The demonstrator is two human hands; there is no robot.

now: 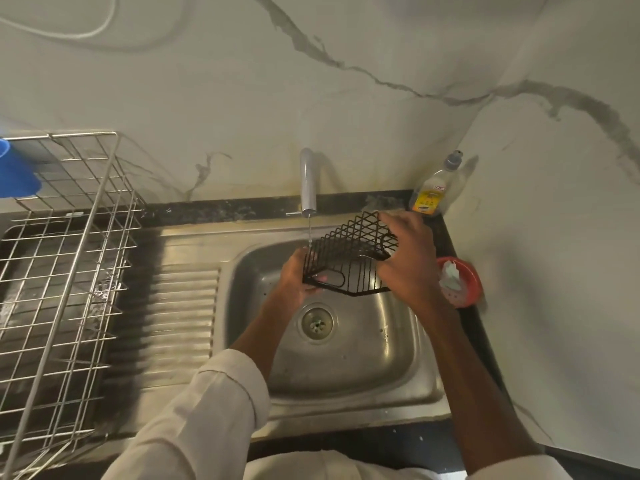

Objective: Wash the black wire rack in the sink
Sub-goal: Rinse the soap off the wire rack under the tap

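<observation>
The black wire rack (349, 252) is a small basket with a diamond-mesh side, held tilted above the steel sink (363, 362). My left hand (294, 275) grips its lower left end. My right hand (408, 258) grasps its right end from above. A thin stream of water falls from the grey tap (307, 183) onto the rack's left edge near my left hand. The drain (317, 323) lies open below the rack.
A large steel dish rack (65, 271) stands on the left, with a blue cup (15, 173) at its far corner. A soap bottle (434, 188) stands in the back right corner. A red soap dish (459, 282) sits on the counter to the right of the sink. The ribbed drainboard (180, 313) lies between.
</observation>
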